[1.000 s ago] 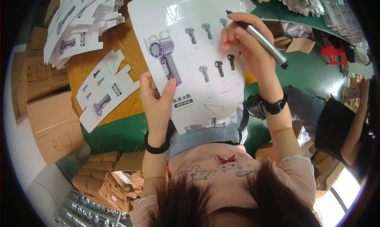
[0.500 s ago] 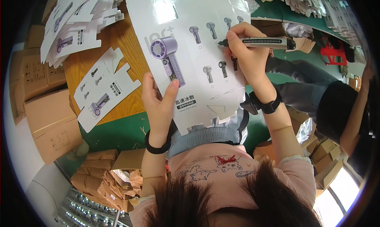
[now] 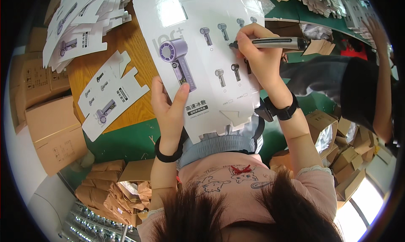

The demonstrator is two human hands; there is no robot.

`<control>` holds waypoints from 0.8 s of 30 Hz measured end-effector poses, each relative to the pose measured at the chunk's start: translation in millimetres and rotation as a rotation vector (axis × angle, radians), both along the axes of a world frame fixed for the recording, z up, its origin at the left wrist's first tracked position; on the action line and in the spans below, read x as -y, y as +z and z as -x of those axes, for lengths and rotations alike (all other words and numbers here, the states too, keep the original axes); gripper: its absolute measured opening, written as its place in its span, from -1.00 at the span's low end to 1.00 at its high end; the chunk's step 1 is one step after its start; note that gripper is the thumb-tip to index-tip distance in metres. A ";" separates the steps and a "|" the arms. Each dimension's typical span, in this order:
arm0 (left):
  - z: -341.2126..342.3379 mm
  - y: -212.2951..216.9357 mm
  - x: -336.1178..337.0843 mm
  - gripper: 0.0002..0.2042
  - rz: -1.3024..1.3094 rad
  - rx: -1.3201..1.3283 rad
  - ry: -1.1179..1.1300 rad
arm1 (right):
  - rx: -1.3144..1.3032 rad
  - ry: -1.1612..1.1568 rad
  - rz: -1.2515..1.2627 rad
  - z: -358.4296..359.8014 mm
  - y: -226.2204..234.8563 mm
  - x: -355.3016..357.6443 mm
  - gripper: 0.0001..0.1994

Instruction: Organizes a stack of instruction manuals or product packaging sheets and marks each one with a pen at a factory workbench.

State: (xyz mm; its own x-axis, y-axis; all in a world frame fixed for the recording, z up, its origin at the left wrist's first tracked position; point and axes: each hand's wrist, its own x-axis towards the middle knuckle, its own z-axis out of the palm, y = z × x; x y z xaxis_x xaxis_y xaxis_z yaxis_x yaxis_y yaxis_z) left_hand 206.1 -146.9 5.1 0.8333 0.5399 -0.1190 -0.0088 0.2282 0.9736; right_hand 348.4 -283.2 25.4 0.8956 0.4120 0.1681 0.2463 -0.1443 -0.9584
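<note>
My left hand (image 3: 171, 105) grips the lower left side of a stack of flat white box blanks (image 3: 202, 60), thumb on top over the printed purple fan. In my right hand (image 3: 259, 54) is a marker (image 3: 278, 43) with a grey barrel and dark ends. Its black tip touches or hovers just over the top blank, close to a small circle under one of the printed fans; I cannot tell which. Part of the blank's right side is hidden under my right hand. A single flat blank (image 3: 112, 96) lies on the wooden table (image 3: 122, 39), left of my left hand.
A tall pile of flat blanks (image 3: 80, 22) covers the table's far left. Brown cartons (image 3: 57, 132) stand at the left, and open cartons (image 3: 325, 132) at the right. Another person (image 3: 358, 90) is on the right. More blanks (image 3: 325, 1) are stacked at the far right.
My right hand and the marker have shifted slightly left along the blank. The stack has moved a little left. At the right, the other person has changed position, with a hand now raised.
</note>
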 end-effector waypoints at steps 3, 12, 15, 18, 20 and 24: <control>-1.2 2.7 1.8 -0.79 0.004 0.023 0.013 | -0.085 -0.015 -0.128 4.5 2.8 9.7 -0.90; -10.7 3.4 -2.8 -0.80 0.025 0.049 0.136 | 0.141 0.185 0.074 46.1 6.3 33.3 -0.87; -11.5 1.5 -0.9 -0.80 0.034 0.062 0.142 | 0.149 0.194 0.102 49.8 4.7 29.5 -0.87; -11.2 1.2 -0.4 -0.80 0.041 0.074 0.148 | 0.156 0.181 0.093 50.4 1.7 25.4 -0.88; -11.3 3.2 0.0 -0.79 0.040 0.078 0.143 | 0.200 0.198 0.102 50.5 1.0 25.3 -0.87; -5.2 14.6 -2.0 -0.76 0.012 0.108 0.204 | -0.015 0.120 -0.146 53.8 -3.3 32.5 -0.85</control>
